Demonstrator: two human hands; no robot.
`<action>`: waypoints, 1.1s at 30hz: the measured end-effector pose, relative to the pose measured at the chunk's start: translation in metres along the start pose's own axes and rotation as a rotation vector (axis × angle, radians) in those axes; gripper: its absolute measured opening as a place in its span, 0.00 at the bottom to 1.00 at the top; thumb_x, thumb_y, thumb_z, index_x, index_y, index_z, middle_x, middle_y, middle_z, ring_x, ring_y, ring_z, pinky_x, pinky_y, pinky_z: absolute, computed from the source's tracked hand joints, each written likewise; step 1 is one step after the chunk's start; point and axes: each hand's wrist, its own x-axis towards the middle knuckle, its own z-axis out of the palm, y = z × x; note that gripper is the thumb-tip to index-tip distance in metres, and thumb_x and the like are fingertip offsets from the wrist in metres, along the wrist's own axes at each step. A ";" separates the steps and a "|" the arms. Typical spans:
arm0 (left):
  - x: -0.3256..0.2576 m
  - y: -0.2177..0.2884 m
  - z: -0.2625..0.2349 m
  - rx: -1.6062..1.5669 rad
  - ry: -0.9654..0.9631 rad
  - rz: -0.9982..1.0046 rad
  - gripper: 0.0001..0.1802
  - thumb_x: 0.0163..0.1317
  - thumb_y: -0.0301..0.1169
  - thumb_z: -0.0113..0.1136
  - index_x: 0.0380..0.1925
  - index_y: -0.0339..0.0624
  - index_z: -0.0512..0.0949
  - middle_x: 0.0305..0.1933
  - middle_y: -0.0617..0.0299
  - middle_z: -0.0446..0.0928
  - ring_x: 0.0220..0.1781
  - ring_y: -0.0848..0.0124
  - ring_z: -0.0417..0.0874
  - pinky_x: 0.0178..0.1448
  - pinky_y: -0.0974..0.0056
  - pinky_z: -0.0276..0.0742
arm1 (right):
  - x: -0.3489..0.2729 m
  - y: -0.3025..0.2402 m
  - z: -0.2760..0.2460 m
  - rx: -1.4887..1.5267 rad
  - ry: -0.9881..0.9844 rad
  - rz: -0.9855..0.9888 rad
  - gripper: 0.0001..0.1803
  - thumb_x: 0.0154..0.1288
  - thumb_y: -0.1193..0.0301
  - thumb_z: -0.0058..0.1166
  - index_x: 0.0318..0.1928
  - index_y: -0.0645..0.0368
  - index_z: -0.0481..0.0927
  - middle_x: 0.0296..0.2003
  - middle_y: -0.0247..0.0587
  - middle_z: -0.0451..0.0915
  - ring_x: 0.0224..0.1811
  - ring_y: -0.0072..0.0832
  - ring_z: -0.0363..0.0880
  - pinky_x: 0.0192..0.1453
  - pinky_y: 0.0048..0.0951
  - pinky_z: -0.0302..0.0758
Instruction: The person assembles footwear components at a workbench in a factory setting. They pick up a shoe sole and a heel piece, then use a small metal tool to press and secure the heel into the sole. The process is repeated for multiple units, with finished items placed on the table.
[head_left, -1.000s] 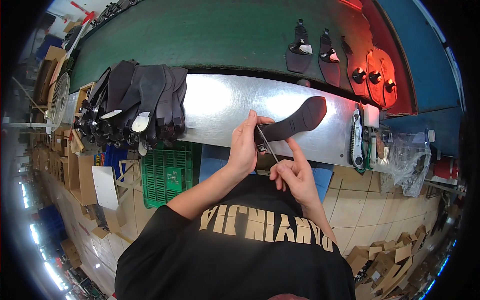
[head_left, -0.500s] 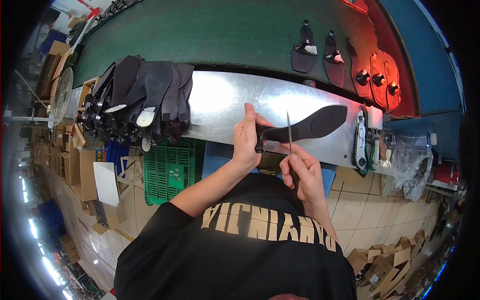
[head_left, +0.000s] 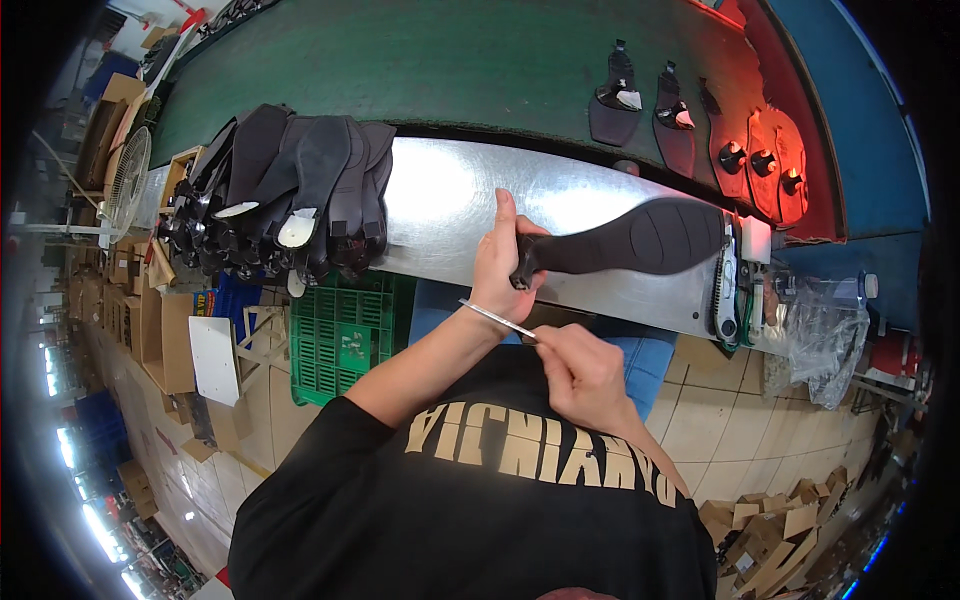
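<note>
Right hand point(head_left: 584, 372) grips a slim silver metal rod point(head_left: 497, 319), swung off the long black sole point(head_left: 640, 242) left hand point(head_left: 496, 270) grips; work seemingly pauses

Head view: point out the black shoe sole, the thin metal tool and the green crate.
Black shoe sole point(head_left: 630, 242), head view: middle of its flat face.
Thin metal tool point(head_left: 500, 319), head view: middle of its bare shaft.
Green crate point(head_left: 350, 345), head view: its slatted surface.

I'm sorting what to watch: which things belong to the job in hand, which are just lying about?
In the job:
black sole, in left grip
thin metal tool, in right grip
piled soles, likely

Apparently lying about:
green crate
fan
plastic bag
cardboard boxes
</note>
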 end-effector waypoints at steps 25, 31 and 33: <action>0.012 0.007 -0.010 -0.403 -0.090 -0.360 0.27 0.67 0.57 0.47 0.15 0.52 0.65 0.18 0.64 0.71 0.09 0.70 0.59 0.15 0.69 0.56 | -0.010 0.014 0.007 -0.090 -0.067 -0.032 0.04 0.60 0.77 0.54 0.33 0.60 0.72 0.25 0.45 0.73 0.25 0.43 0.76 0.27 0.38 0.71; -0.003 0.004 0.001 -0.345 0.111 -0.404 0.30 0.68 0.57 0.44 0.13 0.51 0.63 0.20 0.60 0.73 0.11 0.66 0.65 0.13 0.67 0.58 | 0.009 0.024 0.002 -0.131 0.084 0.079 0.04 0.61 0.78 0.53 0.35 0.61 0.72 0.28 0.47 0.76 0.28 0.45 0.78 0.30 0.38 0.74; -0.003 -0.002 -0.006 -0.390 -0.026 -0.370 0.31 0.68 0.58 0.43 0.11 0.51 0.64 0.21 0.61 0.75 0.13 0.65 0.71 0.12 0.66 0.63 | 0.012 0.028 0.006 -0.176 0.086 0.045 0.03 0.61 0.78 0.52 0.36 0.61 0.72 0.28 0.47 0.77 0.28 0.45 0.78 0.30 0.39 0.75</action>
